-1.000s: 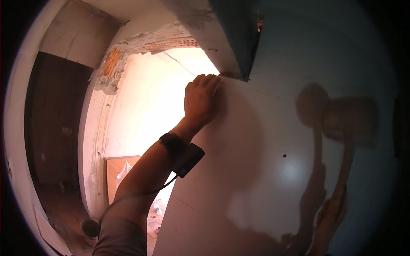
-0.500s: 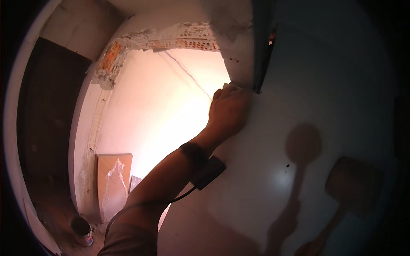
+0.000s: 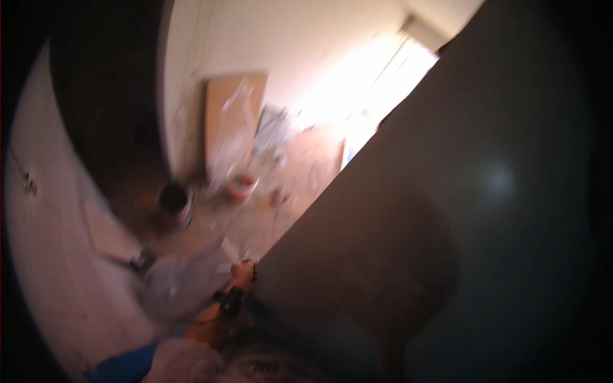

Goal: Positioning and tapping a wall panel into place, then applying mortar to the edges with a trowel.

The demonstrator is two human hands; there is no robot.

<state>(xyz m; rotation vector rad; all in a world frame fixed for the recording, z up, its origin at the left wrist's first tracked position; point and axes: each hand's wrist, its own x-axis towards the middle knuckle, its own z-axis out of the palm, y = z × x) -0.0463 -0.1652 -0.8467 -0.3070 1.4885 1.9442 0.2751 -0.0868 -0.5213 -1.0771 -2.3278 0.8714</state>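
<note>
Low in the view, my left hand (image 3: 244,273) is closed beside the left edge of a large glossy panel (image 3: 485,242), with small pale pieces (image 3: 227,251) just beyond the fingers; motion blurs whether it grips one of them or the panel edge. A dark device (image 3: 231,300) with a cable is strapped at my left wrist. A broad, soft shadow lies across the lower part of the panel. My right hand is not visible.
Beyond the panel's edge, a cardboard-coloured board (image 3: 223,121) with plastic leans on the wall, near a pale bucket (image 3: 241,188) and a dark-topped can (image 3: 175,201). A dark opening (image 3: 105,96) is at upper left; a loose board (image 3: 105,226) leans below it.
The view has swung downward. My left hand has dropped from the panel's top to low along its edge. The mallet-like tool and right hand seen earlier at right have left view.
</note>
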